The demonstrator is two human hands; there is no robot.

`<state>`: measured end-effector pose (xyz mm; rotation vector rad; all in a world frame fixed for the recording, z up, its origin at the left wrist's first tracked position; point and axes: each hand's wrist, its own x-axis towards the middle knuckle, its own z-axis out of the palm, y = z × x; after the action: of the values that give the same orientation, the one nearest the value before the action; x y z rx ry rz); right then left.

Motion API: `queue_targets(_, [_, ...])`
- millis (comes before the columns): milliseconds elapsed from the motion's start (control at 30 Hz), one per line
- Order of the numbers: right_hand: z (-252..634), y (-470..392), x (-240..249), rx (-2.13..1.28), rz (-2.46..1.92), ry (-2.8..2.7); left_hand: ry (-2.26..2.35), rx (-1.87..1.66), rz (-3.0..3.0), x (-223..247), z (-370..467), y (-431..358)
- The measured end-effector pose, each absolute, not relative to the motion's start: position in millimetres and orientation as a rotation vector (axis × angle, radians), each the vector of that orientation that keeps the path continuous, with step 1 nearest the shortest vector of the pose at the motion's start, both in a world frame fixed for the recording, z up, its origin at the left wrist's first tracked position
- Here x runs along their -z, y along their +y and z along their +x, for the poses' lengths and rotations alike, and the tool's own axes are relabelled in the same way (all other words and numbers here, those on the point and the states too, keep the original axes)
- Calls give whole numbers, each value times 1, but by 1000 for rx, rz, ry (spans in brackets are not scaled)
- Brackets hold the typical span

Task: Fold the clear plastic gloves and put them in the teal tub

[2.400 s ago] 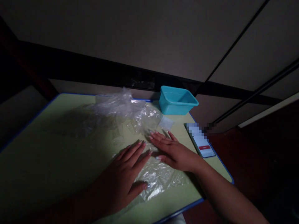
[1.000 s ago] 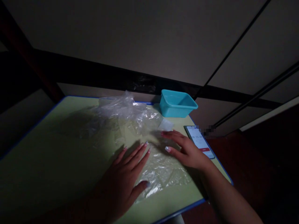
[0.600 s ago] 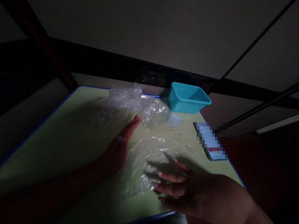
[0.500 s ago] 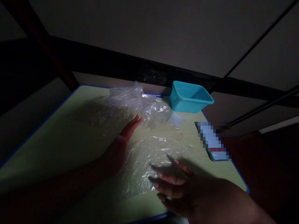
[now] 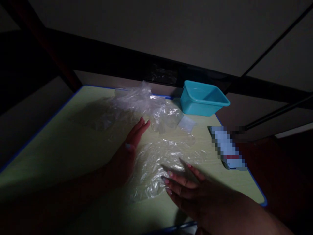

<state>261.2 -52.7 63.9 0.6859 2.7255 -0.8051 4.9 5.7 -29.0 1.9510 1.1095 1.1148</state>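
Observation:
A clear plastic bag (image 5: 156, 163) lies spread and wrinkled on the pale wood-look table. Over its right part is my right hand (image 5: 195, 192), palm down with fingers stretched and spread; the fingertips reach the film, though I cannot tell how firmly they touch. My left hand (image 5: 130, 147) stands on edge along the bag's left side, fingers extended and holding nothing. Just beyond its fingertips sits a heap of crumpled clear plastic bags (image 5: 141, 104). A small folded white packet (image 5: 187, 124) rests at the right of that heap.
A turquoise plastic basket (image 5: 202, 102) stands at the table's back right corner. Along the right edge lies a flat, pixelated item (image 5: 227, 148). The table (image 5: 56, 140) has a blue rim, and a wall or cabinet rises behind it. The room is dim.
My right hand's fingers have shifted slightly forward over the plastic bag. My left hand stays beside it with fingers a little more apart. The whole view has moved slightly.

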Motion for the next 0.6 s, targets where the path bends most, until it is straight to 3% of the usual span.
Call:
queue_targets(267, [270,-41,-66,1093,744,2780,990,-782,2469,-2,17,-23])
queue_targets(600, [271,-24,-59,1187,764,2891,1065,-531,2723,2,24,-32])
